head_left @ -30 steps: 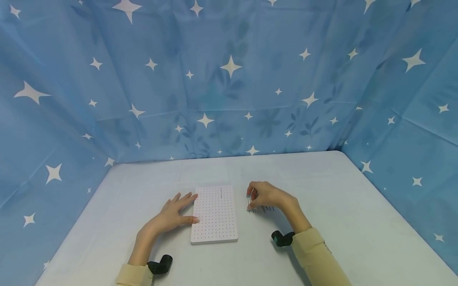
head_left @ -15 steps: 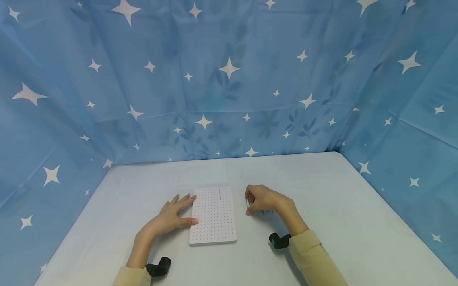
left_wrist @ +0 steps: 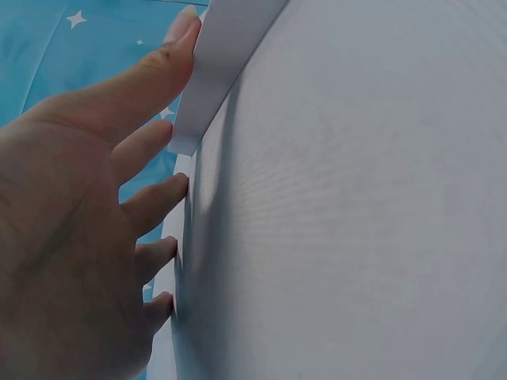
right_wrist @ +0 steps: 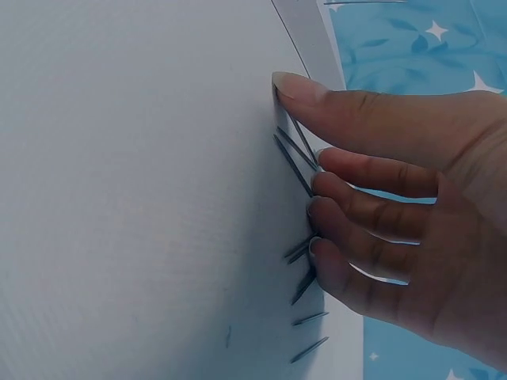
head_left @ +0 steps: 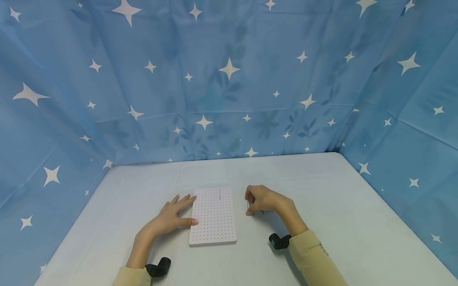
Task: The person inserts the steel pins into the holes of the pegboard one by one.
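Observation:
A white board with rows of small holes lies on the table. One thin dark pin shows near its far end. My left hand has its fingers spread, with index finger and thumb resting on the board's left edge; the left wrist view shows the thumb against the board's side. To the right of the board, my right hand reaches down and pinches a thin metal pin between thumb and index finger. Several more pins lie under and beside its other fingers, partly hidden.
The white table carries the board and the pins. A blue curtain with white stars hangs behind and along both sides. Black wrist cameras sit on both wrists.
My right hand has settled slightly lower over the pins, covering more of them. The view has shifted a little. My left hand and the board stay as they were.

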`<action>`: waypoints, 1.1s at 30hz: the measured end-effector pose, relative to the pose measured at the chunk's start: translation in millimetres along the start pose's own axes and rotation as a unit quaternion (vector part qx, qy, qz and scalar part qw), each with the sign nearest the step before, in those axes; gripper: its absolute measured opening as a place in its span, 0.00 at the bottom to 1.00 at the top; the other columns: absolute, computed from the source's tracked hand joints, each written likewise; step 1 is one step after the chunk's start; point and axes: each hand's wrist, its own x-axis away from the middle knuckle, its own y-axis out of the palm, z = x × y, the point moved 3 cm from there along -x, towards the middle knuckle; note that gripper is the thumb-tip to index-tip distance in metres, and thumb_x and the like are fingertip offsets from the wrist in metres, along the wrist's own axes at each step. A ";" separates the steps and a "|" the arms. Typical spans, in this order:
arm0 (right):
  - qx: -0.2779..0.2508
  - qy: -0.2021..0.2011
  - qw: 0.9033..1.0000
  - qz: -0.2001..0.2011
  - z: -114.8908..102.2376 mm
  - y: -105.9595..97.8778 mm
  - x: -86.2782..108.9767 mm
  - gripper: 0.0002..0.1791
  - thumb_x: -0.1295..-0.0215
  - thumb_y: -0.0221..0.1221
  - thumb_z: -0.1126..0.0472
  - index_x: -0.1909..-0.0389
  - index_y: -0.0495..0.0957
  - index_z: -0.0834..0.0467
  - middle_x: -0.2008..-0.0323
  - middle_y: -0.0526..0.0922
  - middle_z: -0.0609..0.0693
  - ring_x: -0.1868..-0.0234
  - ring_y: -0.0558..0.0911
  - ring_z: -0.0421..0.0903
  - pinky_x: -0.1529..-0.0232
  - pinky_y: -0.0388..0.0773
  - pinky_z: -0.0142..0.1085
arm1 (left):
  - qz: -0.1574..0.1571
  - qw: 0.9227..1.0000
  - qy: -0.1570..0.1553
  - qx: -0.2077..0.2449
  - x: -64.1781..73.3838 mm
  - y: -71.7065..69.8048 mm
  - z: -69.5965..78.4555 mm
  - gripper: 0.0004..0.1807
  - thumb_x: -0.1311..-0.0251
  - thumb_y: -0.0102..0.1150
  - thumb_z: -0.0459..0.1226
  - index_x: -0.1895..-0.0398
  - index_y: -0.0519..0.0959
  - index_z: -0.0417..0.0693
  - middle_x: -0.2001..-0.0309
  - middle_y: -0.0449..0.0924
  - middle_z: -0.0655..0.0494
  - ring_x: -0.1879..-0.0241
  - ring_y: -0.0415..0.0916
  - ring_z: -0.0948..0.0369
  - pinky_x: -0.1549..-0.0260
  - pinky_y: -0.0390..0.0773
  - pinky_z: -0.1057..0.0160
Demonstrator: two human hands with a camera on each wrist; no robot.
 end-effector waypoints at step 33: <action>-0.007 -0.017 0.999 0.041 -2.3 1.5 -3.5 0.21 0.44 0.76 0.63 0.55 0.75 0.57 0.68 0.80 0.46 0.70 0.76 0.44 0.69 0.75 0.36 | -0.007 1.000 0.004 0.009 3.6 -1.7 5.6 0.49 0.42 0.72 0.55 0.20 0.63 0.49 0.20 0.54 0.38 0.20 0.36 0.31 0.26 0.33 0.27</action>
